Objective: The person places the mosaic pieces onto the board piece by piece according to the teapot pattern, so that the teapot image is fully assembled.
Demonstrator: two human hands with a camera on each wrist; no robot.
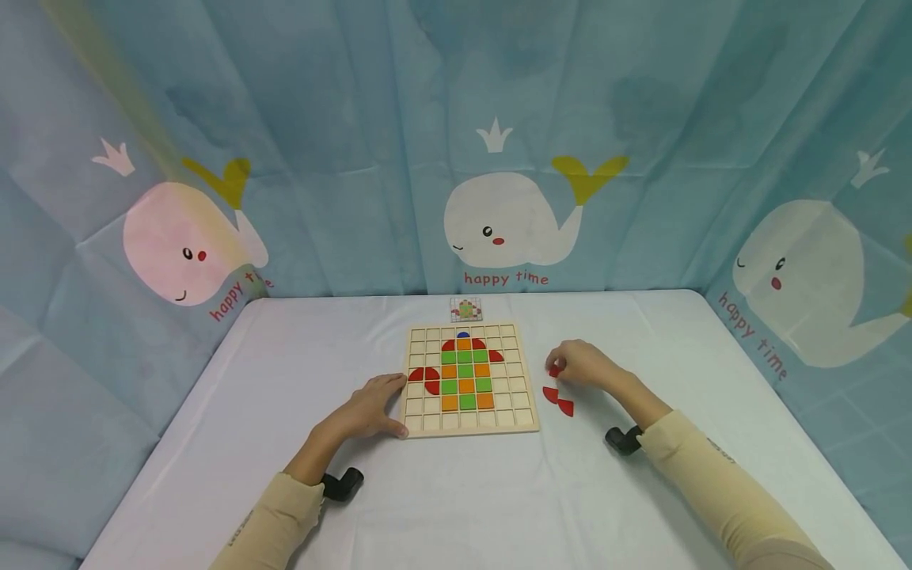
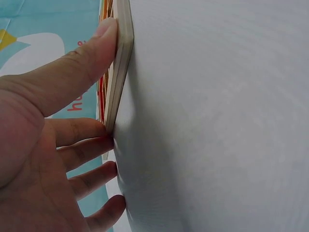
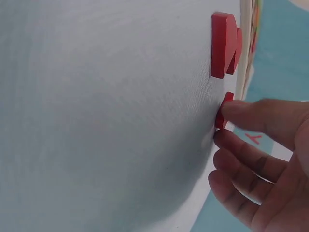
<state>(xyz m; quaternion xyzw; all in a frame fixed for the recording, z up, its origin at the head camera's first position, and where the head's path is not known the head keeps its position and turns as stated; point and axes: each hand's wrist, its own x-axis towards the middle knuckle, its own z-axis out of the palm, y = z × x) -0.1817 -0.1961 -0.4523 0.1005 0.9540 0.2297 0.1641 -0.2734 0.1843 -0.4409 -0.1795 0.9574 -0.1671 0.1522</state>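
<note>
A wooden grid board (image 1: 507,393) lies on the table, bearing green, orange and red pieces and a blue one (image 1: 463,335) at the top. My left hand (image 1: 366,410) rests at the board's left side, thumb near the lower corner and fingers spread along the edge. To the right of the board, my right hand (image 1: 586,366) pinches a red quarter-circle piece (image 3: 224,113) between thumb and index finger, low over the cloth; the thumb partly hides it. Two more red quarter-circle pieces (image 1: 550,393) lie just nearer to me, corners close together.
A small picture card (image 1: 465,309) lies behind the board. White cloth (image 1: 456,499) covers the table. A blue curtain (image 1: 342,222) with whale prints hangs along the back and sides. Black devices (image 1: 343,484) are worn at both wrists.
</note>
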